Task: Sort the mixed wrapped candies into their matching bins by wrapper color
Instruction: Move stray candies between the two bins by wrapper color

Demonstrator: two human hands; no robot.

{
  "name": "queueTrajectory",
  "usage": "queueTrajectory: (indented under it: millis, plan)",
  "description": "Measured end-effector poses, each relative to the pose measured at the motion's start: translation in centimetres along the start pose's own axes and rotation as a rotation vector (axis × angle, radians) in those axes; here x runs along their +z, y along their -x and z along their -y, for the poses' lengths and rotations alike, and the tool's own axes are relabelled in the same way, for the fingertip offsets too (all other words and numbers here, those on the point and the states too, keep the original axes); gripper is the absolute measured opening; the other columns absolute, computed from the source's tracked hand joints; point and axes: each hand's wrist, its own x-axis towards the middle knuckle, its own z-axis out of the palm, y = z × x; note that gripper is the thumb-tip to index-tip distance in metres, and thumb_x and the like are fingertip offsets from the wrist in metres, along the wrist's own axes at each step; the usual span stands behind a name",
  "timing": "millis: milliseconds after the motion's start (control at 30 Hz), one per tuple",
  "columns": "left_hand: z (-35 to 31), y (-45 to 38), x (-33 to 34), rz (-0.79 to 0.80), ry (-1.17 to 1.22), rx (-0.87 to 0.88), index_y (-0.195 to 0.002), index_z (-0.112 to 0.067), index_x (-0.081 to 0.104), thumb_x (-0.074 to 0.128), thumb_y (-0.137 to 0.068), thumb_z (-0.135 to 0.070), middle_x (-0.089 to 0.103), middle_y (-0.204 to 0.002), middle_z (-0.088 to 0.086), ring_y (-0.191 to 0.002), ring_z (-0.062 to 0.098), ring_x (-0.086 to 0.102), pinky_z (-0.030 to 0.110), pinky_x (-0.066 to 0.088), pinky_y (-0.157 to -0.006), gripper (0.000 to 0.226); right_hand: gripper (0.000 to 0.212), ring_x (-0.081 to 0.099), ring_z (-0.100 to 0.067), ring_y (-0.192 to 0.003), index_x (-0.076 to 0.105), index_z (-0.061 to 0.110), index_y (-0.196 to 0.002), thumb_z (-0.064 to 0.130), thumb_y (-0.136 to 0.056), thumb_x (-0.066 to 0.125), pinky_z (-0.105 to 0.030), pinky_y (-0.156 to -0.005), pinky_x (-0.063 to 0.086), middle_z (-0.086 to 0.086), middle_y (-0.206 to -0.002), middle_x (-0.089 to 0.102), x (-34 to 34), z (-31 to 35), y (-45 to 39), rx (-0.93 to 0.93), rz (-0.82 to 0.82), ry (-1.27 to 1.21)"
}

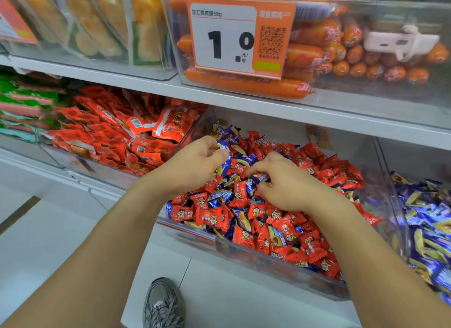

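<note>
Shop shelves carry a clear bin (244, 248) of mixed candies (246, 220). Left hand (195, 164) grips blue candies (225, 156); right hand (280, 183) pinches one. They look light, crinkly and slippery, best pinched by the wrapper ends.

Two shelf levels. Lower shelf: middle bin (244, 250) holds the mixed candies (268, 220); both hands inside it, left hand (195, 163) toward its back-left, right hand (284, 181) just right of it, near centre. Left of that bin, a bin of pouches (127, 132); further left, more packets (22, 103). Right of it, a bin of candies (424, 220). Upper shelf above: sausage bin (329, 59) with price tag (239, 37) on its front, bagged snacks (97, 22) to its left. Shoe (163, 303) on the floor below, before the shelves.
</note>
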Motion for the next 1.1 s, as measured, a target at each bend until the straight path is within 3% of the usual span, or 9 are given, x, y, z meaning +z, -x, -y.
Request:
queueTrajectory:
  millis: [167,367,467,567,633,800,900,1000,1100]
  plan:
    - [0.0,0.4,0.1,0.042,-0.086,0.017,-0.1,-0.027,0.049,0.049,-0.099,-0.041,0.045,-0.071,-0.001,-0.073,0.02,0.048,0.058,0.053,-0.086,0.014,0.036,0.043,-0.018,-0.108,0.061,0.034,-0.126,0.039,-0.091,0.068,-0.033,-0.09,0.041,0.002,-0.109,0.036,0.4,0.1,-0.3,0.031,-0.018,0.074]
    - [-1.1,0.0,0.4,-0.031,-0.02,0.009,-0.128,-0.015,0.047,0.049,-0.099,-0.041,0.049,-0.076,-0.005,-0.073,0.012,0.054,0.049,0.056,-0.088,0.039,0.03,0.054,-0.004,-0.072,0.059,0.022,-0.11,0.048,-0.097,0.053,-0.023,-0.065,0.038,0.005,-0.094,0.059,-0.7,0.3,1.2,0.017,-0.365,-0.245]
    - [-3.6,0.7,2.6,0.042,0.099,0.058,-0.116,-0.022,0.053,0.049,-0.1,-0.036,0.055,-0.09,-0.001,-0.08,0.011,0.056,0.031,0.056,-0.081,0.021,0.034,0.051,-0.007,-0.053,0.061,0.018,-0.111,0.048,-0.099,0.049,-0.028,-0.059,0.044,0.003,-0.069,0.061,-1.4,0.3,2.9,0.091,-0.329,-0.636]
    - [-6.1,1.5,6.3,0.083,0.092,0.264,-0.11,-0.028,0.059,0.049,-0.101,-0.029,0.056,-0.079,0.0,-0.067,0.011,0.05,0.031,0.047,-0.063,0.014,0.031,0.052,-0.015,-0.057,0.055,0.009,-0.114,0.037,-0.102,0.05,-0.03,-0.051,0.041,-0.007,-0.08,0.063,-2.5,0.4,5.7,0.161,-0.3,-1.176]
    - [-7.5,1.8,8.6,0.047,-0.002,0.432,-0.115,-0.027,0.062,0.048,-0.1,-0.02,0.064,-0.079,-0.011,-0.062,0.005,0.055,0.024,0.044,-0.061,0.021,0.028,0.052,-0.014,-0.056,0.049,0.013,-0.112,0.037,-0.099,0.055,-0.028,-0.049,0.04,-0.008,-0.081,0.063,-3.4,-0.4,8.0,0.2,-0.382,-1.088]
    - [-11.0,2.4,14.0,0.185,-0.098,0.604,-0.132,-0.031,0.059,0.053,-0.099,-0.019,0.066,-0.123,-0.018,-0.114,-0.005,0.058,0.021,0.043,-0.1,0.035,0.021,0.051,-0.013,-0.053,0.058,0.015,-0.105,0.034,-0.096,0.061,-0.029,-0.048,0.038,-0.002,-0.073,0.065,-4.8,-5.0,13.3,0.279,-0.677,-1.007]
    - [-13.1,2.2,16.5,0.241,-0.141,0.618,-0.132,-0.026,0.059,0.057,-0.097,-0.023,0.059,-0.13,-0.017,-0.12,-0.006,0.051,0.011,0.036,-0.103,0.035,0.018,0.054,-0.013,-0.058,0.065,0.019,-0.102,0.034,-0.093,0.066,-0.03,-0.053,0.043,-0.002,-0.079,0.065,-6.1,-8.8,16.6,0.37,-0.723,-0.948]
    - [-14.9,1.6,19.3,0.151,-0.134,0.584,-0.125,-0.029,0.061,0.063,-0.093,-0.029,0.059,-0.131,-0.009,-0.12,0.005,0.052,0.024,0.038,-0.103,0.032,0.009,0.057,-0.015,-0.066,0.066,0.03,-0.095,0.029,-0.088,0.072,-0.037,-0.063,0.05,0.001,-0.092,0.067,-7.3,-12.7,20.3,0.416,-0.831,-0.759]
    - [-15.9,2.0,22.6,0.193,-0.208,0.603,-0.13,-0.036,0.055,0.065,-0.091,-0.031,0.053,-0.121,-0.005,-0.111,0.013,0.051,0.026,0.037,-0.096,0.041,0.033,0.055,-0.008,-0.066,0.066,0.027,-0.108,0.007,-0.084,0.075,-0.01,-0.053,0.045,0.0,-0.106,0.065,-8.1,-15.4,22.7,0.437,-0.828,-0.581]
